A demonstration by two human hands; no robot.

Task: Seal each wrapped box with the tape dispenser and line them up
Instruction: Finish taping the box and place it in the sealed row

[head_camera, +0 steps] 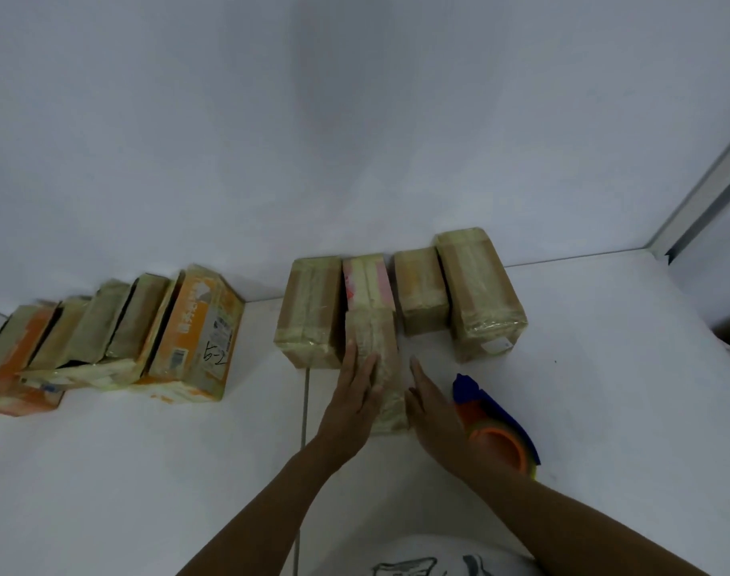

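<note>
A tape-wrapped brown box [382,367] lies on the white floor between my two hands. My left hand [352,403] presses flat against its left side with straight fingers. My right hand [431,407] lies flat along its right side. Behind this box stands a pink-and-white wrapped box [367,282] in a row against the wall, with one brown wrapped box [311,311] on its left and two more [421,291] [481,293] on its right. The blue and orange tape dispenser [498,426] rests on the floor just right of my right wrist.
A second group of several wrapped boxes, one orange and white [197,334], leans together along the wall at the left. A door frame [704,205] stands in the right corner. White floor tiles [147,471] stretch to the left.
</note>
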